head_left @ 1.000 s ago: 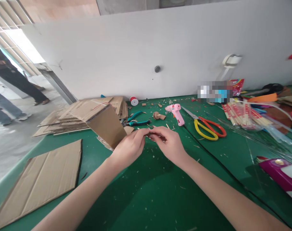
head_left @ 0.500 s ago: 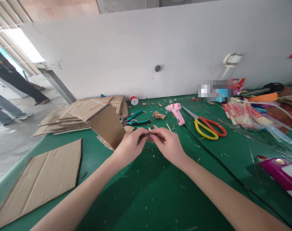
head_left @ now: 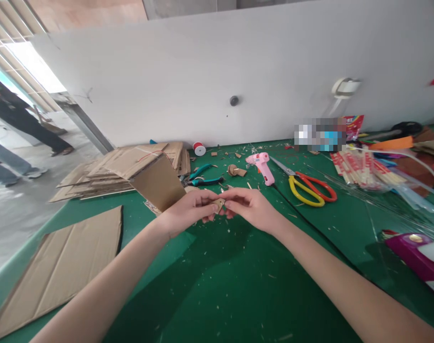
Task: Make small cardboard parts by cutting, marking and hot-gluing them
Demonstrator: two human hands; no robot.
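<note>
Between my two hands, over the green table, is a small piece of cardboard point(head_left: 219, 205) with a dark spot or hole in its face. My left hand point(head_left: 188, 208) pinches it from the left, thumb in front and fingers behind. The thumb and fingertips of my right hand point(head_left: 250, 206) close on its right edge. Just beyond my hands lie teal-handled pliers point(head_left: 206, 181), a small cardboard roll point(head_left: 234, 170) and a pink glue gun point(head_left: 261, 166). A folded cardboard form point(head_left: 157, 181) stands behind my left hand.
Scissors point(head_left: 306, 186) with yellow and red handles lie right of the glue gun's black cord. Cardboard sheets point(head_left: 95, 176) are stacked at the back left, with a flat sheet point(head_left: 63, 267) nearer. A purple tool point(head_left: 413, 257) is at the right edge. Two people stand beyond the table.
The small cardboard piece has turned so its flat face shows instead of its edge. My hands have shifted slightly, still pinching it.
</note>
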